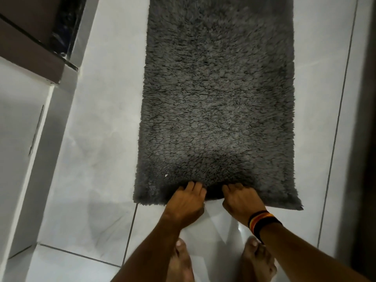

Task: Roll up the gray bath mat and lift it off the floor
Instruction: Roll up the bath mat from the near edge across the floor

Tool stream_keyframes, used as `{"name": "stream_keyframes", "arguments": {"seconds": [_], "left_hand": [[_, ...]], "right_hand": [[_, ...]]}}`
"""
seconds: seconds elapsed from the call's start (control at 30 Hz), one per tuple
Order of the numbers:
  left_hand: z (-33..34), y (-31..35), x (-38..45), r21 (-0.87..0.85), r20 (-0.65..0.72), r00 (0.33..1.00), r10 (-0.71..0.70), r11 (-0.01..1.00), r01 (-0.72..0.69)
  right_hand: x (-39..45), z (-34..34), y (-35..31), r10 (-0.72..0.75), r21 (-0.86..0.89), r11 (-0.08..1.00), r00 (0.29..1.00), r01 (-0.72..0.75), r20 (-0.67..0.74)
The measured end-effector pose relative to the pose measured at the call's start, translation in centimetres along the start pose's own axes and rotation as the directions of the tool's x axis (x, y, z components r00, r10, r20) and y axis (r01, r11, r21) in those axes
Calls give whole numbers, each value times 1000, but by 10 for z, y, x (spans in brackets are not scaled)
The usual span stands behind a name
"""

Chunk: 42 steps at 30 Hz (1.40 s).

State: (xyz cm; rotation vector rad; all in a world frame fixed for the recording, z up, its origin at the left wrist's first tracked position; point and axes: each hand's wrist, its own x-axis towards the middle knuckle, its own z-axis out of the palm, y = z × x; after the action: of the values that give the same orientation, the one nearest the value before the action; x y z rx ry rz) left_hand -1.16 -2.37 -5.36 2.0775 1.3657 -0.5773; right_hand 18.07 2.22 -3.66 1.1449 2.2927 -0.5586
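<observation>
Head view shows a white tiled floor (97,151) with the gray bath mat (219,94) lying flat on it, its long axis running straight away from the person, far end out of frame. Only the near short edge is disturbed: it humps up slightly at the middle. Both hands meet it there, side by side and about equally near, the left hand (186,202) and the right hand (241,198) with a striped wristband (262,221). Their fingers curl closed, pinching the edge, tips buried in pile. Judging from this, rolling should go forward, away from the bare feet (181,261)
</observation>
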Motion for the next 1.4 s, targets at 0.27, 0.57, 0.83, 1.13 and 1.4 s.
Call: {"name": "stream_keyframes", "arguments": {"seconds": [0.27,0.57,0.83,1.13,1.4], "left_hand": [[-47,-24,34,-252,-71,980,-186,954,162],[-79,-53,65,-539,338,895,-290,720,437],[-52,-37,10,-178,-346,899,-269,959,219],[-97,-80,66,-341,18,952,-304,894,292],[-115,-77,72,-392,-56,888,-456,828,401]], "right_hand": [[31,-35,53,185,626,682,918,-377,351],[16,-34,40,25,94,995,990,-12,-141],[44,-53,42,138,112,984,990,-141,37],[63,-71,46,254,204,947,967,-248,-7],[29,-40,34,56,50,997,996,-52,-75]]}}
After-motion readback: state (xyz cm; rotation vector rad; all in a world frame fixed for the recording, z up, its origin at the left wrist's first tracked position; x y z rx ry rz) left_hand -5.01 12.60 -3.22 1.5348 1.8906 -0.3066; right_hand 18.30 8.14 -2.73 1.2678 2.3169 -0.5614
